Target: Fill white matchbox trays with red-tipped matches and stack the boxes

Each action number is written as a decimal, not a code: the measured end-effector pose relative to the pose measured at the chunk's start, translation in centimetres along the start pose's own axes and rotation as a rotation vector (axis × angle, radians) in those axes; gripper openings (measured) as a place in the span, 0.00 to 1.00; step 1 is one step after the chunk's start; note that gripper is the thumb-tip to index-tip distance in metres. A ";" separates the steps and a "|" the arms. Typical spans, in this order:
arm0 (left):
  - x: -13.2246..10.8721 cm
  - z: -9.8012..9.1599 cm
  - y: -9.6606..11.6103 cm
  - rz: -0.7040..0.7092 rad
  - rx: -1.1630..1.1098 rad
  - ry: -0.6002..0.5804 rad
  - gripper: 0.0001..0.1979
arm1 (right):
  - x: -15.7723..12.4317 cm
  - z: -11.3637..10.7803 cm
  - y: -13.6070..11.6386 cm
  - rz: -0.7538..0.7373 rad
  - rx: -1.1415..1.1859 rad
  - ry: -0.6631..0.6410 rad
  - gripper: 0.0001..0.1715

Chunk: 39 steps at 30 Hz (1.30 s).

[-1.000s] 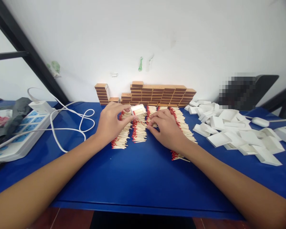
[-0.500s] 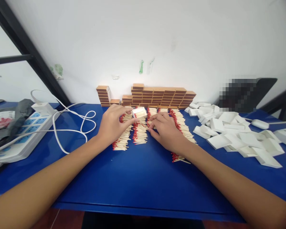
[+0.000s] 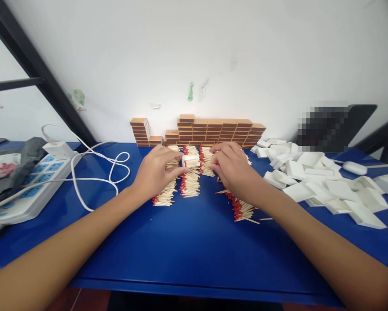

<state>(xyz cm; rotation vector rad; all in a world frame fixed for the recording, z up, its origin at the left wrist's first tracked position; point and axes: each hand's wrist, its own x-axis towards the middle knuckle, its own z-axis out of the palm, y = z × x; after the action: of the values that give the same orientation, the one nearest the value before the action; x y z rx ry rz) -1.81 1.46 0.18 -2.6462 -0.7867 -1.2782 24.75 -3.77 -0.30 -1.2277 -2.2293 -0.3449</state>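
The front stretch of the blue surface (image 3: 168,250) lies nearest, with both forearms crossing it, cut off at the lower corners of my view. The left hand (image 3: 156,170) pinches a small white tray (image 3: 191,161) between thumb and fingers, over the rows of red-tipped matches (image 3: 190,185); matches show in it, though how many I can't make out. The right hand (image 3: 232,166) curls with bent fingers above the right-hand rows, hiding much of them; whether it grips any matches, I can't tell. One loose match (image 3: 265,219) is partly covered by that forearm. Off to the right, white trays (image 3: 331,188) overlap in a heap, some buried. Farther back, stacked matchboxes (image 3: 219,129) stand along the wall, near a dark object (image 3: 360,127) partly blurred out.
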 end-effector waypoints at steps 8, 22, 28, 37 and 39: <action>-0.1 0.2 1.0 0.085 -0.151 -0.112 0.21 | 0.2 -0.4 -1.7 -0.098 -0.036 -0.005 0.11; 0.0 0.2 1.6 0.023 -0.197 -0.162 0.21 | 0.6 -1.4 -2.3 -0.137 -0.004 0.017 0.09; 0.0 0.2 1.6 -0.005 -0.219 -0.172 0.21 | 0.4 -1.4 -2.7 -0.116 0.036 0.076 0.07; 0.0 0.1 1.8 -0.032 -0.249 -0.187 0.19 | 0.4 -1.0 -2.8 -0.078 0.119 0.156 0.06; 0.0 0.1 1.8 -0.037 -0.244 -0.189 0.18 | 0.5 -1.1 -2.6 -0.053 0.128 0.190 0.06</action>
<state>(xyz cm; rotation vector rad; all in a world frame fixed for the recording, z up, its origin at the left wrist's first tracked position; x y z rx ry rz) -0.88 -0.07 0.32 -2.9951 -0.7499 -1.2172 22.76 -5.39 1.01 -1.0266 -2.0901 -0.3205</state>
